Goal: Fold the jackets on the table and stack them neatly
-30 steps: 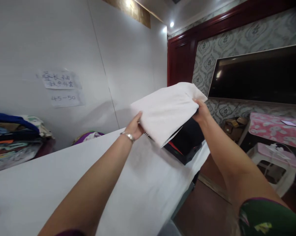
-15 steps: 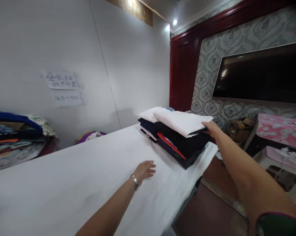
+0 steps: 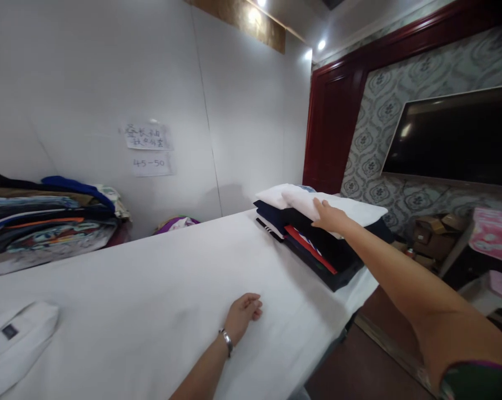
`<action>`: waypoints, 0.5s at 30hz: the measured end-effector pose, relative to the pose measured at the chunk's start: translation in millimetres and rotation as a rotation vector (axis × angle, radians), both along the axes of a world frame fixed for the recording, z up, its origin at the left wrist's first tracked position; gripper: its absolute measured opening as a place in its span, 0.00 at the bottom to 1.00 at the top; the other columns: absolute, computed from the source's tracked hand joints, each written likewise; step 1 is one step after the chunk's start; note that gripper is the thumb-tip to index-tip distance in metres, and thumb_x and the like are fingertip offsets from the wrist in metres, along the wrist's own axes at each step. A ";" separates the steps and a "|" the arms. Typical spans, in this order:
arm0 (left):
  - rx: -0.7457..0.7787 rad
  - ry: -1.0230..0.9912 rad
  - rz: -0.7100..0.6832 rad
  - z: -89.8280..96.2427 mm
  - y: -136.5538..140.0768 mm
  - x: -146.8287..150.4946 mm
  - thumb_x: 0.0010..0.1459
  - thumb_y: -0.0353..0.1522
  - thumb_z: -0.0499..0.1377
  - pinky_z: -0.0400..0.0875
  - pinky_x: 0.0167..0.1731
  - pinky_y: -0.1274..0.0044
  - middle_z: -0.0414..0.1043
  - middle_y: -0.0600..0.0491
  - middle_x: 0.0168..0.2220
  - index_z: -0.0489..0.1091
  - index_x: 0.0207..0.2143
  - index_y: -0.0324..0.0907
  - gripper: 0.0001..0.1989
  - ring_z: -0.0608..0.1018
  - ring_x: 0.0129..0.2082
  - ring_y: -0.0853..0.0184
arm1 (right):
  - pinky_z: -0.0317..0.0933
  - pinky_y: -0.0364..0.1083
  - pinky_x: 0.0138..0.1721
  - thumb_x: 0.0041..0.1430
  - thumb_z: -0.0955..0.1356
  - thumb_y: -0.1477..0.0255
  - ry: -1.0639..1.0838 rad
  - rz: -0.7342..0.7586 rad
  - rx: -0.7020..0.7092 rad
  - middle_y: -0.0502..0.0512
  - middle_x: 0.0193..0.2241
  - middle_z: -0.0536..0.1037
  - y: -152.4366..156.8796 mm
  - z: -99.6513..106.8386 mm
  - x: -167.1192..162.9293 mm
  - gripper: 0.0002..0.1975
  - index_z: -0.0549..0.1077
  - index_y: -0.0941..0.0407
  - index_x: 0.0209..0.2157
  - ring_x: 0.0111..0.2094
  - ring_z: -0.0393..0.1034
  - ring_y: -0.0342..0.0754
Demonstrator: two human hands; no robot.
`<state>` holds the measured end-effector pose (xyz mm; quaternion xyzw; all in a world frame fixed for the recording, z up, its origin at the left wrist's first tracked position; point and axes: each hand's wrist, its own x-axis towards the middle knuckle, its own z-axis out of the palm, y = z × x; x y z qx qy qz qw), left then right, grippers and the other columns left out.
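Observation:
My right hand (image 3: 331,216) lies on a white folded garment (image 3: 359,208) at the top of a stack of folded clothes (image 3: 330,255). Its fingers are spread over the fabric, thumb toward the near edge, and it looks open. Black, navy and red layers show beneath, one with white stripes. Nearer to me, my left hand (image 3: 243,318) hovers over or rests on the white tabletop (image 3: 163,311). It is empty, with loosely curled fingers and small gaps between them; a silver bracelet (image 3: 226,342) circles the wrist. Part of a white collared garment (image 3: 26,344) lies at the lower left.
A heap of mixed clothes (image 3: 55,216) sits beyond the table at left, and a purple-and-white bundle (image 3: 178,224) behind its far edge. Cardboard boxes (image 3: 432,236) and a pink-covered surface (image 3: 495,233) stand right. The table's right edge runs close beside the stack.
My right hand has shifted from the white garment's right corner onto its left part. The left hand's fingers have curled in. The view has turned left, bringing the collared garment into sight.

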<state>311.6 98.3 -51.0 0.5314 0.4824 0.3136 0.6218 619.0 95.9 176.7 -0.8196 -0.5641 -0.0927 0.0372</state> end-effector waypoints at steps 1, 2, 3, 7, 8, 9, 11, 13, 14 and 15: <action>0.009 -0.016 0.000 -0.1 -1.3 -0.9 0.44 0.34 0.64 0.75 0.29 0.78 0.76 0.59 0.25 0.72 0.27 0.50 0.04 0.79 0.26 0.69 | 0.64 0.54 0.51 0.60 0.68 0.68 -0.043 -0.001 -0.022 0.74 0.64 0.62 0.3 5.8 5.4 0.41 0.48 0.58 0.70 0.57 0.69 0.64; 0.017 -0.036 0.000 -0.6 -2.2 -1.8 0.44 0.34 0.64 0.75 0.29 0.78 0.76 0.59 0.25 0.73 0.27 0.49 0.04 0.79 0.25 0.69 | 0.65 0.53 0.50 0.60 0.67 0.70 -0.092 0.010 -0.035 0.73 0.60 0.69 0.0 13.3 12.6 0.38 0.51 0.58 0.69 0.55 0.71 0.62; 0.024 -0.057 -0.001 -1.6 -2.8 -2.5 0.44 0.34 0.64 0.74 0.28 0.78 0.76 0.59 0.25 0.73 0.27 0.49 0.04 0.78 0.25 0.69 | 0.65 0.52 0.49 0.60 0.67 0.71 -0.151 0.024 -0.041 0.72 0.55 0.74 -0.8 21.4 20.3 0.36 0.55 0.58 0.68 0.53 0.73 0.61; 0.037 -0.139 -0.009 -8.4 -2.9 -2.7 0.43 0.35 0.64 0.73 0.27 0.78 0.76 0.57 0.25 0.74 0.27 0.47 0.05 0.77 0.24 0.69 | 0.65 0.52 0.46 0.59 0.68 0.73 -0.353 0.067 0.000 0.71 0.50 0.77 -11.1 35.3 35.8 0.30 0.62 0.59 0.63 0.49 0.74 0.62; 0.036 -0.153 -0.010 -10.2 -2.7 -2.2 0.43 0.35 0.64 0.73 0.26 0.78 0.76 0.57 0.25 0.74 0.27 0.47 0.06 0.77 0.24 0.69 | 0.65 0.52 0.46 0.60 0.66 0.74 -0.363 0.083 0.008 0.71 0.51 0.77 -15.1 29.2 33.3 0.29 0.62 0.59 0.63 0.49 0.75 0.61; 0.037 -0.163 -0.014 -11.8 -2.5 -1.8 0.42 0.35 0.64 0.73 0.26 0.78 0.76 0.57 0.25 0.74 0.27 0.47 0.06 0.77 0.24 0.69 | 0.65 0.51 0.46 0.61 0.64 0.76 -0.357 0.098 0.006 0.72 0.52 0.76 -19.2 19.3 28.7 0.29 0.61 0.59 0.64 0.49 0.75 0.60; 0.050 -0.160 -0.030 -14.2 -2.4 -1.1 0.42 0.37 0.64 0.73 0.27 0.77 0.76 0.56 0.26 0.73 0.28 0.47 0.08 0.77 0.24 0.69 | 0.66 0.51 0.45 0.61 0.60 0.81 -0.315 0.093 -0.029 0.72 0.56 0.72 -27.5 -6.3 16.2 0.32 0.57 0.59 0.66 0.47 0.76 0.58; 0.079 -0.142 -0.056 -15.4 -2.8 -1.1 0.41 0.39 0.65 0.75 0.29 0.75 0.76 0.55 0.27 0.73 0.29 0.47 0.10 0.77 0.25 0.67 | 0.68 0.53 0.44 0.59 0.59 0.83 -0.278 0.072 -0.046 0.72 0.60 0.69 -34.4 -28.5 4.4 0.35 0.53 0.58 0.68 0.46 0.77 0.58; 0.093 -0.135 -0.071 -15.7 -3.2 -1.2 0.41 0.40 0.64 0.76 0.31 0.73 0.75 0.54 0.27 0.72 0.29 0.47 0.11 0.78 0.26 0.66 | 0.68 0.54 0.44 0.58 0.59 0.83 -0.264 0.058 -0.048 0.72 0.61 0.67 -37.0 -34.8 -0.2 0.36 0.52 0.58 0.68 0.46 0.76 0.59; 0.101 -0.130 -0.085 -15.8 -3.7 -1.3 0.41 0.41 0.64 0.76 0.32 0.72 0.75 0.54 0.27 0.72 0.29 0.48 0.12 0.78 0.26 0.65 | 0.68 0.55 0.45 0.58 0.59 0.82 -0.255 0.052 -0.045 0.72 0.61 0.67 -38.6 -37.1 -3.9 0.36 0.52 0.57 0.68 0.47 0.76 0.60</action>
